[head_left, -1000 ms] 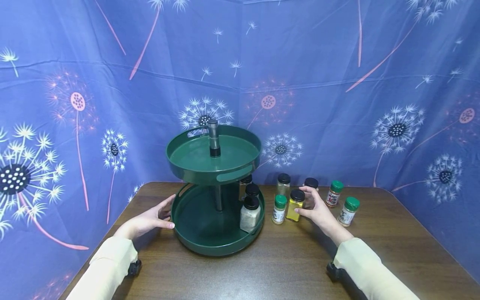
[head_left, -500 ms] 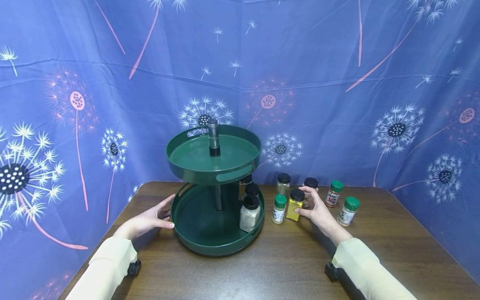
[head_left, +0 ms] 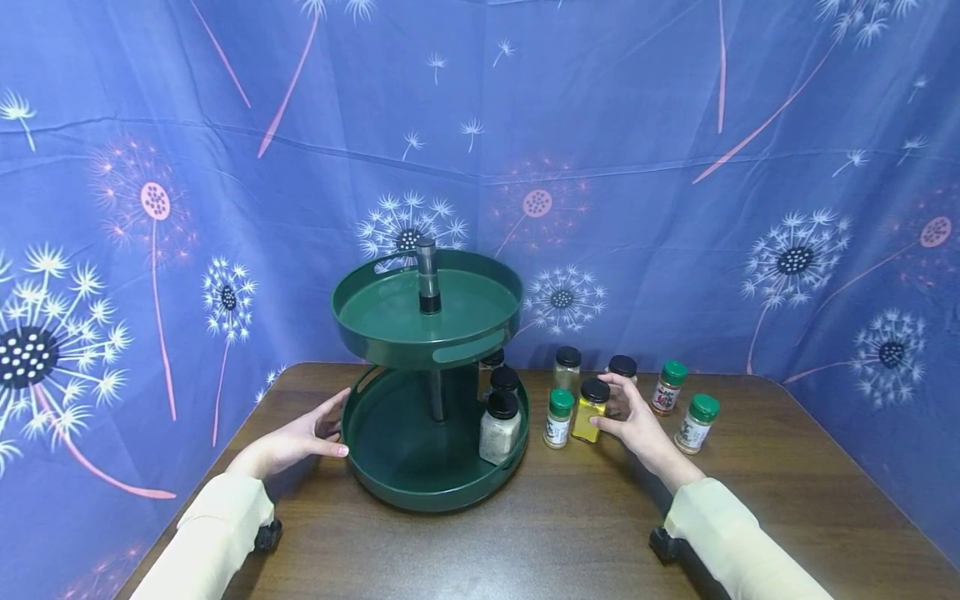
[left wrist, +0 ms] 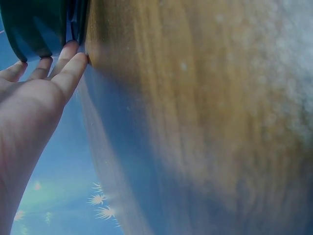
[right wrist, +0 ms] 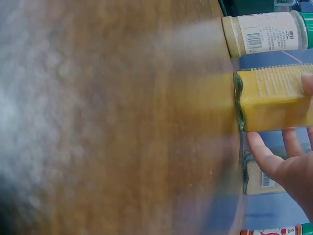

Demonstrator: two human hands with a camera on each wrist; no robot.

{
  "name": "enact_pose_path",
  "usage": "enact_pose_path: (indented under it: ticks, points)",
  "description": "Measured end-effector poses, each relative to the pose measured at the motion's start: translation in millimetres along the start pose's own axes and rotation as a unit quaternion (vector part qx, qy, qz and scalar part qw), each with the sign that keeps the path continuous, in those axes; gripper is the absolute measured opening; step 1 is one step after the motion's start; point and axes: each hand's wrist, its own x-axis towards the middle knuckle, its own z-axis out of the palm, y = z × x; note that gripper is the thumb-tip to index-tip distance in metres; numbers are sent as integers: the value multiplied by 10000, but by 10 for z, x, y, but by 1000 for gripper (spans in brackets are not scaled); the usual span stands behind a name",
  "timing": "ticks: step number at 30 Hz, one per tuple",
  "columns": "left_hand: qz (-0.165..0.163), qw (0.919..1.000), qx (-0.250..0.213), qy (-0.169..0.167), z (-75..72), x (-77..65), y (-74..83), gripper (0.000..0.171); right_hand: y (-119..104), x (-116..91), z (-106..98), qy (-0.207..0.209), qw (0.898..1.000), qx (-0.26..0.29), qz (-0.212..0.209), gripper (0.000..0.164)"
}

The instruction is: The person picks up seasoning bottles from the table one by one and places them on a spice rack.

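Note:
In the head view, my right hand (head_left: 642, 427) holds a spice jar (head_left: 585, 423) of yellow powder with a black lid. Its thumb is on the jar's front and its fingers are at the side and lid. That jar (right wrist: 274, 103) stands upright on the table, seen sideways in the right wrist view. My left hand (head_left: 296, 437) is at the left side of a green two-tier round tray stand (head_left: 420, 498), its fingers spread. From the left wrist, the fingertips (left wrist: 45, 62) show against the green tray wall. Inside the lower tier, a jar of whitish powder (head_left: 498, 440) stands with two more black-lidded jars behind it.
Left of the yellow jar stands a green-capped shaker (head_left: 557, 429), with a black-lidded jar (head_left: 567, 371) behind. Another black-lidded jar (head_left: 622, 365) is partly hidden by my right hand. Two green-capped shakers, one red-labelled (head_left: 666, 396), the other white-labelled (head_left: 693, 429), stand further right. A patterned blue cloth (head_left: 645, 250) hangs behind.

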Motion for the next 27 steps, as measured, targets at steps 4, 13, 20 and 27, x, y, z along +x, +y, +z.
enact_pose_path:
  ticks: [4,13,20,27]
  points:
    - [-33,10000,4,12,0,-4,-9,95,13,1,7,112,9999,-39,-4,70]
    - [-13,10000,2,10,-13,4,-15,96,-134,27,-23,184,9998,-72,-48,71]
    - [-97,9999,100,81,-8,-11,3,97,-316,67,-70,171,9995,-237,-110,70]
    - [-169,9998,68,60,-14,-15,2,96,-501,96,-132,21,9995,-215,-244,70]
